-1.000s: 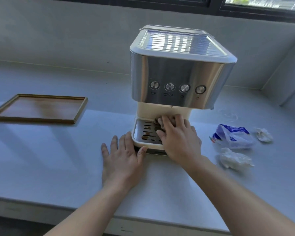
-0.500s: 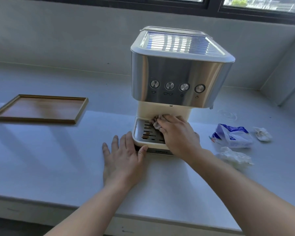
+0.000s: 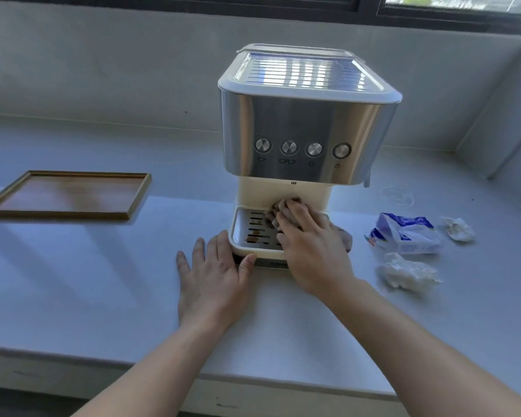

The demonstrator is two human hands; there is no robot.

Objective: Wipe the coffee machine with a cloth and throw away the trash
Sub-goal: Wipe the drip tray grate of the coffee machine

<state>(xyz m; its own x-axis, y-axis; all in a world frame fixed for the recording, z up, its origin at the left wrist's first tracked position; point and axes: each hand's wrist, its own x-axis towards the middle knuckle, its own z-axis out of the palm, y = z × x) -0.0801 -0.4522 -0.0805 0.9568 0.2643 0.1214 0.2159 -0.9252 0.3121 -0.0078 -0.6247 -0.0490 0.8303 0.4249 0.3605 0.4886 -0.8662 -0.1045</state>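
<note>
Now, in the head view, the right hand (image 3: 310,245) has slid the cloth (image 3: 286,204) from the middle of the drip tray (image 3: 247,227) back against the cream column of the coffee machine (image 3: 307,127). Its fingers are nearly straight, pressing rather than gripping. A fold of cloth trails past the tray's right edge. The left hand (image 3: 211,275) has stayed flat and empty on the worktop (image 3: 88,281), thumb against the machine's base. The tray wipe looks well along. The plastic wrapper (image 3: 406,236), crumpled tissue (image 3: 406,270) and smaller wad (image 3: 459,230) lie untouched, still to be thrown away.
</note>
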